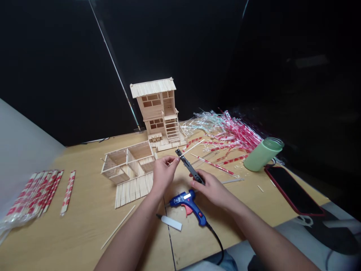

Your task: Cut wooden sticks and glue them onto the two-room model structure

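My left hand (165,172) pinches a thin wooden stick (193,147), which points up and to the right. In my right hand (210,186) is a dark cutting tool (187,164), its jaws at the stick close to my left fingertips. Just below my hands a blue glue gun (188,201) lies on the table, with a white pen-like tool (171,223) nearer to me. Left of my left hand stands a small roofless stick structure (128,162) with a slatted deck (134,189). Behind it rises a two-storey stick house (158,113).
Wrapped chopsticks (35,192) lie at the far left, and a loose stick (117,227) at the front left. Crumpled wrappers (237,131) are piled at the back right. A tilted green jar (261,155) and a phone (293,190) are at the right.
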{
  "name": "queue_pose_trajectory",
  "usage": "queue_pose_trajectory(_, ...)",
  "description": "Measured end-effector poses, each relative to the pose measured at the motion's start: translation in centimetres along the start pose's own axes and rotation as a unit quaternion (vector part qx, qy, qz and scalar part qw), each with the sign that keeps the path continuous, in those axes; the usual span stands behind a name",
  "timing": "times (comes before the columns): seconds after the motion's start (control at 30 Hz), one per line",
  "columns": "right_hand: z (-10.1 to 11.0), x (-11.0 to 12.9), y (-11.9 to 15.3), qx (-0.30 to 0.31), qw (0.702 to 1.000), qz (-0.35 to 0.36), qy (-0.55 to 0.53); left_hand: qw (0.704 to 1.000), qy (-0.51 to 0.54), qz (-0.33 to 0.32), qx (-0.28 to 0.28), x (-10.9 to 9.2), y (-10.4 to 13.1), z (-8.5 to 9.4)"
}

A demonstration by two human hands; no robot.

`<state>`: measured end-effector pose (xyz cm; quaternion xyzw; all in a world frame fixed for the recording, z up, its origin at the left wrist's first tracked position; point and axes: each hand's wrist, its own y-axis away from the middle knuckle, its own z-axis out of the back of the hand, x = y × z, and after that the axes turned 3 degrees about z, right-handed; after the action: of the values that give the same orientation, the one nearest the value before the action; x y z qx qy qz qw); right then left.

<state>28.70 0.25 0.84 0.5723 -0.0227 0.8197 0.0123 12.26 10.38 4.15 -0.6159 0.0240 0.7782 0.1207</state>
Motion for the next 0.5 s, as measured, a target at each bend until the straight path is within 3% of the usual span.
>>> queue_pose_trajectory(0.23, -0.2, 1.7, -0.1, -0.005, 0.998, 0.01, 0.067, 0.998, -0.058, -0.006, 0.001, 0.0, -0.1, 0.1)
queue_pose_trajectory(0.5, -0.4, 1.9, 0.0, -0.015, 0.994, 0.017, 0.107, 0.997, -0.077, -0.011, -0.001, 0.2, -0.5, 0.1)
